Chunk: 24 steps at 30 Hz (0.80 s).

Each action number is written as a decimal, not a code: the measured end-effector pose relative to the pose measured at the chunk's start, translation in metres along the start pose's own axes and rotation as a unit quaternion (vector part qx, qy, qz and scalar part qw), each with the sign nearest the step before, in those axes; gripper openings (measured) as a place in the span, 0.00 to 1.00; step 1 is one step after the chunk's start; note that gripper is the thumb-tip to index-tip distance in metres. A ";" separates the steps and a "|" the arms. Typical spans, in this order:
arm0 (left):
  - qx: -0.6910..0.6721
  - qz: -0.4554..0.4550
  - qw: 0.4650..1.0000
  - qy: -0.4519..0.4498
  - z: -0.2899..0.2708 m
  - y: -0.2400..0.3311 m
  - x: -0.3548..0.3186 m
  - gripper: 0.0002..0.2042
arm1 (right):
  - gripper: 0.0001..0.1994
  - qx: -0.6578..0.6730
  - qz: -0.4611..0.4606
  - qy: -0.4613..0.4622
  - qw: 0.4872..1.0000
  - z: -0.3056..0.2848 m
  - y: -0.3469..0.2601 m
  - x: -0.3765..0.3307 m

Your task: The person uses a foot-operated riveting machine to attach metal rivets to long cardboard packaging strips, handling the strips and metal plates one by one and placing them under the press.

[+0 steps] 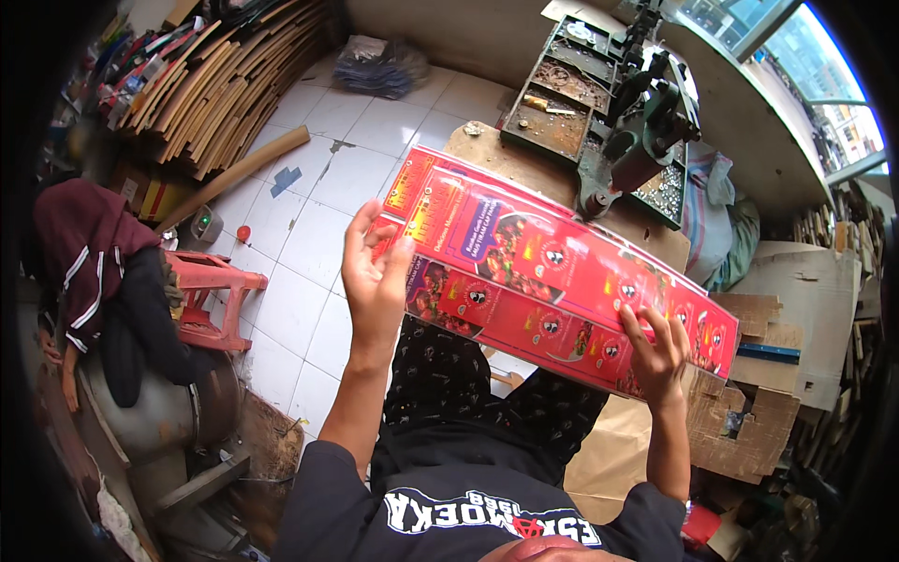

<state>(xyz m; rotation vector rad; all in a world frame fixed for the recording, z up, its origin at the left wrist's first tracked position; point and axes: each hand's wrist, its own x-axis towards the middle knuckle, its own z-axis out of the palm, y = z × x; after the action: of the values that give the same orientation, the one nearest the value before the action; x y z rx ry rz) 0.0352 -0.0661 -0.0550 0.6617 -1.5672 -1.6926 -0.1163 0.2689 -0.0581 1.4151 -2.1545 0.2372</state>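
Noted black shirt (459, 478) nearest; found left hand (373, 276) half-open against red sheets (552, 272), right hand (659, 352) atop, fingers parted; could not confirm pinch.

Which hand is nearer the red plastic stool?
The left hand, at the left end of the red printed sheets. The right hand is farther from the red plastic stool, its fingers on the printed face.

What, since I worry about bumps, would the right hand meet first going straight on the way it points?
Probably the red printed sheets: the right hand seems to rest on them, pointing across their faces. Depth is hard to judge.
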 end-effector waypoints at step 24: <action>0.445 0.019 0.895 -0.026 -0.058 -0.039 0.002 0.21 | 0.30 0.138 0.274 -0.085 0.948 0.000 0.008 -0.010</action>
<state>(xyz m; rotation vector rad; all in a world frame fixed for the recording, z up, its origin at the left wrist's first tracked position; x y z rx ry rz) 0.0728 -0.1031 -0.1003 1.0103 -2.3725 -0.8829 -0.1206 0.2805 -0.0619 0.9625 -2.7128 0.6643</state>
